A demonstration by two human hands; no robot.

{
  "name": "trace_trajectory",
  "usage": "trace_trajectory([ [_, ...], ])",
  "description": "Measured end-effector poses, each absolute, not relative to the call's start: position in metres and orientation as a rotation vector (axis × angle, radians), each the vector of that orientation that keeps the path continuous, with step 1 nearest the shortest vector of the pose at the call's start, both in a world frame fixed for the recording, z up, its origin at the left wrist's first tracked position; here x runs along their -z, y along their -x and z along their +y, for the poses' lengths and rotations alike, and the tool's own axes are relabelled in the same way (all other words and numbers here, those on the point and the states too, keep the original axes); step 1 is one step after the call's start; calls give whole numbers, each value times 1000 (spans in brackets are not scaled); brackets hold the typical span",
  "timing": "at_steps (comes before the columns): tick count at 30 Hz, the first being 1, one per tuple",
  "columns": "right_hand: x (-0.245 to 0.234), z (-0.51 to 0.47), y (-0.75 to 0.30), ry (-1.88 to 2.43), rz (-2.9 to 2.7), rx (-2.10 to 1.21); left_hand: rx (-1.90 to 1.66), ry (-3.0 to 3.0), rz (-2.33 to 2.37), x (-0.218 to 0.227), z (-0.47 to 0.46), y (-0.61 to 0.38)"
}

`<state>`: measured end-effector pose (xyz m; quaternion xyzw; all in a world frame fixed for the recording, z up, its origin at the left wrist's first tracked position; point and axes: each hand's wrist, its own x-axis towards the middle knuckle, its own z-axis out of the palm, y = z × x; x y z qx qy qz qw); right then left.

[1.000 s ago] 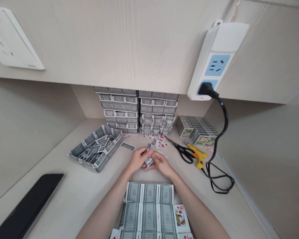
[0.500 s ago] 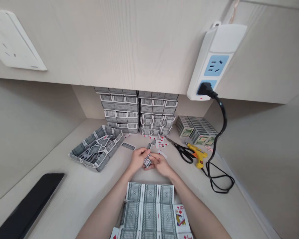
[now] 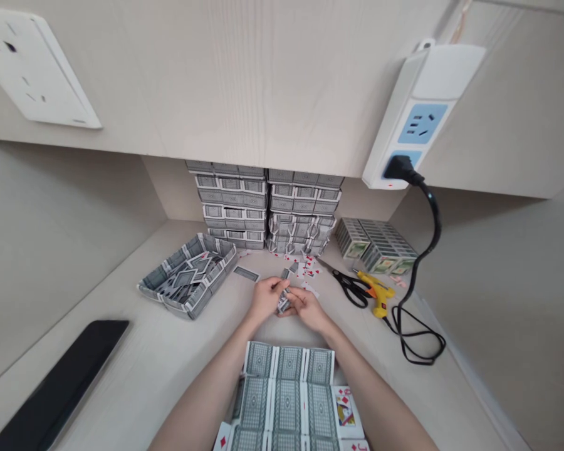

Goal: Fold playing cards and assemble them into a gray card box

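Observation:
My left hand (image 3: 266, 298) and my right hand (image 3: 306, 307) meet over the middle of the desk, both closed on a small folded playing card (image 3: 282, 305). Fingers hide part of it, so its exact fold is unclear. Just beyond the fingertips lie grey-backed card pieces (image 3: 286, 273) and loose red-suited cards (image 3: 309, 268). Between my forearms sits a panel of joined playing cards (image 3: 287, 401), mostly backs up, with a queen of diamonds (image 3: 346, 410) showing at its right side.
On the left stand a card-built tray (image 3: 195, 307) holding folded cards and a dark flat device (image 3: 61, 382). Stacked card-built boxes (image 3: 232, 194) fill the back. Scissors (image 3: 355, 291), a yellow glue gun (image 3: 378, 293) with a looping black cord (image 3: 435, 219), and packed card decks (image 3: 380, 247) lie right.
The whole view has shifted slightly, so things appear a little further right. My fingers have moved slightly on the folded card, and less of its printed face shows.

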<state>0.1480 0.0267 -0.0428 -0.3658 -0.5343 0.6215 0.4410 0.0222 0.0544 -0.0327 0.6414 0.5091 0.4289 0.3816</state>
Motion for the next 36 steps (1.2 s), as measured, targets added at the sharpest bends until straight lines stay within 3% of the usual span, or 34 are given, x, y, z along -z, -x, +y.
trace_trajectory([
  [19, 41, 29, -150, 1058, -1257, -1520, -997, -1727, 844, 23, 51, -16],
  [36, 43, 30, -148, 1035, -1287, -1512, -906, -1548, 926, 23, 52, -13],
])
